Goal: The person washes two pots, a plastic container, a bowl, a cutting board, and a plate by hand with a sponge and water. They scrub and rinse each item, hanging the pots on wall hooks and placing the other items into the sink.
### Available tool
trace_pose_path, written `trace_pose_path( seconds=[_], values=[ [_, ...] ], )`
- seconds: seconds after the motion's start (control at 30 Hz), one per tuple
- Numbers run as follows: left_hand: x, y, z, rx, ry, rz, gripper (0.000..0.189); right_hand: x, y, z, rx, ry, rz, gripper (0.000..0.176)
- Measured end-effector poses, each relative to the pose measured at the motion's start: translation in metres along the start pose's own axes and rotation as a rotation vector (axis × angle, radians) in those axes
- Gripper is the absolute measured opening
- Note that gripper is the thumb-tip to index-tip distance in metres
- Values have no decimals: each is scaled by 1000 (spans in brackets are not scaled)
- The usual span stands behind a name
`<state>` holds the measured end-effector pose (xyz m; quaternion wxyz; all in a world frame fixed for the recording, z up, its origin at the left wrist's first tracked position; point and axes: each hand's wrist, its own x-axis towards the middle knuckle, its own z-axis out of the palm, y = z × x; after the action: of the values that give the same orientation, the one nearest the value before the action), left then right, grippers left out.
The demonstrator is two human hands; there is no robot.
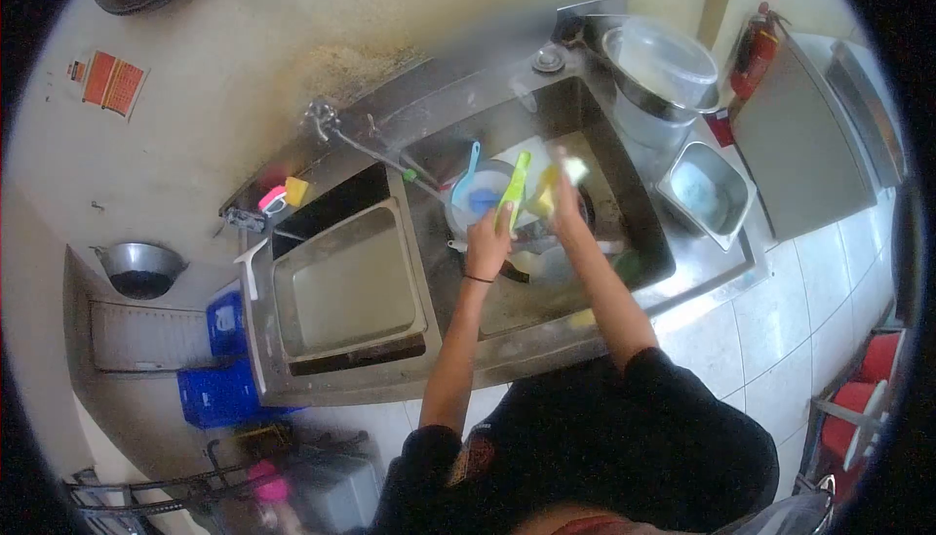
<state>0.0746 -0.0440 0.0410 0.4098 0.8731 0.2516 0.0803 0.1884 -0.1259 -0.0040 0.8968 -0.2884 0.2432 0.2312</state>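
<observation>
My left hand (487,245) is closed around the lower end of a long lime-green utensil (517,184), which points up and away from me over the right sink basin (624,179). Just to its right, my right hand (564,205) is smeared by motion and grips a yellow sponge (546,194) with a pale patch near it. Below the hands lie a light-blue handled utensil (468,172) and a round pale bowl (456,215). Other dishes there are partly hidden by my hands and forearms.
A large rectangular metal tub (417,316) sits in the left basin. Behind the sinks are a faucet (322,118) and a pink-and-white brush (273,199). Stacked bowls (673,101) and a metal pan (707,194) stand on the right counter. Blue crates (210,396) are at lower left.
</observation>
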Motion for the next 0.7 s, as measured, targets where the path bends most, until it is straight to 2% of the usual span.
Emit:
trace_pose_path(
  seconds=[0.07,0.13,0.2,0.27,0.3,0.33,0.37,0.4,0.43,0.47,0.5,0.53,0.6,0.63,0.67,0.7],
  values=[
    [5,4,3,-275,-127,-183,49,-6,-3,-3,-547,-548,247,38],
    [7,1,7,-355,-137,-184,50,-41,-4,15,-771,-653,162,38],
    [13,-9,12,-510,-142,-193,52,-19,5,10,-734,-637,169,35],
    [11,-20,19,-468,-186,-147,52,-5,6,10,-584,-394,-133,39],
    [8,-23,20,-448,-227,-151,51,1,-2,9,-320,-385,53,36],
    [6,-28,23,-428,-265,-159,50,3,-2,5,-314,-379,48,36],
    [-1,-11,24,-394,-140,-217,49,1,2,1,-256,-408,76,30],
    [-3,-7,26,-390,-143,-218,49,-9,1,5,-198,-441,104,24],
    [-3,-3,27,-441,-78,-253,49,-21,3,9,-496,-404,-105,24],
    [-3,-1,28,-491,-12,-291,50,-25,5,9,-494,-407,-102,24],
    [2,-17,35,-443,20,-197,50,-30,7,7,-545,-526,-87,26],
    [7,-35,38,-439,21,-207,50,-35,10,4,-594,-644,-69,27],
    [14,-46,29,49,-41,114,49,-41,-3,3,-633,-640,-30,28],
    [18,-38,19,265,-69,-58,58,-39,-7,5,-733,-572,-121,31],
    [24,-24,9,268,-68,-60,58,-36,-11,7,-829,-502,-216,33],
    [31,-14,4,98,85,137,55,-25,-8,4,-969,-473,-170,41]
  ],
)
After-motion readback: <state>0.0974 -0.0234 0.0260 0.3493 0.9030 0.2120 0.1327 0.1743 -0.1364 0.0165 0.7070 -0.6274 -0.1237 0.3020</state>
